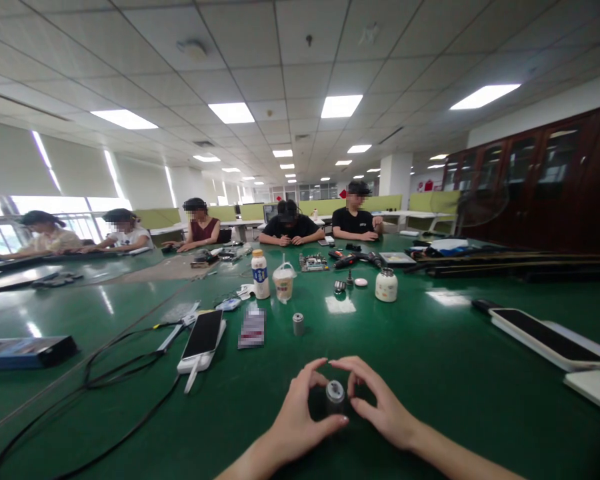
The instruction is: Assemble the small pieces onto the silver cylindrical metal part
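A small dark cylindrical metal part (335, 395) with a silvery top stands on the green table (420, 353) close to me. My left hand (300, 410) curls round its left side, thumb and forefinger pinched against it. My right hand (377, 400) grips it from the right in the same way. A second small grey metal cylinder (298, 323) stands alone a little farther out.
A phone on a white power bank (203, 340) with cables lies to the left, beside a small pack (252, 327). Farther off stand a bottle (260, 274), a cup (283, 281) and a white jar (386, 285). Tablets (545, 337) lie at right. Several people sit at the far end.
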A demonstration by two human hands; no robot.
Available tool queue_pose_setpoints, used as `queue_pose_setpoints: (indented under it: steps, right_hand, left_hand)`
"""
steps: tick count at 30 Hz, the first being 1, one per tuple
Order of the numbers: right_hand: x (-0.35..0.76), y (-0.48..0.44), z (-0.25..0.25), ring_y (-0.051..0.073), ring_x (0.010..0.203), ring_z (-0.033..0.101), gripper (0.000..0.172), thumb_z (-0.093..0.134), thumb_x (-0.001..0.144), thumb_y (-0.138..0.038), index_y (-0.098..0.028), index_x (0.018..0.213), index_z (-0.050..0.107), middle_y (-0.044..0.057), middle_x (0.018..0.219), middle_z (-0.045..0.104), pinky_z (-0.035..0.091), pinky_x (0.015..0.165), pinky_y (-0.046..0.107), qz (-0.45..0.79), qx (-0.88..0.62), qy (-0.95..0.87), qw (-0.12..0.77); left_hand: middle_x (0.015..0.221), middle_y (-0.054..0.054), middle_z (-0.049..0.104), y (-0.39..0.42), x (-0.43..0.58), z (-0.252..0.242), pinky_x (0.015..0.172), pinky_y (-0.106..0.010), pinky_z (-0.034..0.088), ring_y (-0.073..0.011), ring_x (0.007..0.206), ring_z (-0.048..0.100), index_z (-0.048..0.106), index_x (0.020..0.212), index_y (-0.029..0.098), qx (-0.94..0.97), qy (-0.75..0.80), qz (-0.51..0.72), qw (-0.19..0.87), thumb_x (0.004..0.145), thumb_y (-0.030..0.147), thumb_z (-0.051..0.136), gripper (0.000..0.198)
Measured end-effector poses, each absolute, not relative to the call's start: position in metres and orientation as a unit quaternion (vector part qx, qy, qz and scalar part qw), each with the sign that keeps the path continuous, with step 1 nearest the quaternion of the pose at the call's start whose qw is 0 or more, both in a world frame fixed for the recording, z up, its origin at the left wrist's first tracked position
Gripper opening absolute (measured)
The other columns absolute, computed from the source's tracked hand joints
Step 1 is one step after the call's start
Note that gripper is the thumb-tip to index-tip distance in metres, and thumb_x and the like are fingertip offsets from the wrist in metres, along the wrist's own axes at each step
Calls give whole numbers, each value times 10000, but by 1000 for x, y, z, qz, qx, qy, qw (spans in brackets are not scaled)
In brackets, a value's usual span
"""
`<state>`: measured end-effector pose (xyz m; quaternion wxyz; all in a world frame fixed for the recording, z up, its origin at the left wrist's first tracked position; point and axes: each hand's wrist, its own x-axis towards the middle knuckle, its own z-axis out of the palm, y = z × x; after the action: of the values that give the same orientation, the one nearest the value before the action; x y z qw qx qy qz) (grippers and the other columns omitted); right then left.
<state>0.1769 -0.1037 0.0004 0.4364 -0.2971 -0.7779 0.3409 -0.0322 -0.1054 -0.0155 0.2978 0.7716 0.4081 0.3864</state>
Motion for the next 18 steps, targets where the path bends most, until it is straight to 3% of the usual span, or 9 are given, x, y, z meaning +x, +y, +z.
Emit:
queue_pose_setpoints:
  steps: [3,6,9,13,16,18]
  right_hand:
    - [179,-104,4,225,961,600,360,532,860,-235,-251,1209,619,97,1295,541,446,921,417,335,-293,-798,406]
    - [178,-103,7,275,1087,574,221,518,910,-323,-212,971,699,106,1180,616,424,948,431,316,-335,-783,417]
    - [175,-102,11,259,970,617,226,542,907,-360,-191,793,640,96,1042,666,458,858,400,285,-379,-752,458]
    - [169,-102,15,246,948,634,133,682,816,-294,-209,916,663,68,1003,696,470,858,381,266,-375,-774,434]
    - [162,-102,14,230,896,657,50,687,813,-254,-208,834,686,46,894,707,489,846,370,272,-367,-782,424]
    - [158,-100,15,219,851,673,86,681,825,-260,-199,769,658,41,850,712,507,820,361,291,-363,-765,446]
  left_hand:
    - [942,-21,705,-104,-28,-16,984,-399,403,-238,970,638,406,1352,226,766,420,387,295,705,258,783,750]
    - [921,-4,715,-104,-27,-14,961,-371,405,-228,954,646,431,1328,232,760,423,391,300,685,241,792,737]
    - [915,5,717,-105,-28,-13,937,-357,412,-221,935,653,453,1311,234,754,428,394,304,669,248,802,732]
    - [933,11,728,-106,-28,-14,953,-355,400,-219,949,658,491,1287,243,753,424,398,307,670,253,803,692]
    - [983,-1,725,-106,-28,-15,914,-347,422,-230,962,647,600,1186,253,760,429,395,288,673,280,802,553]
    - [1018,-16,714,-107,-29,-14,882,-344,436,-240,968,632,665,1106,253,765,439,388,269,675,303,802,455]
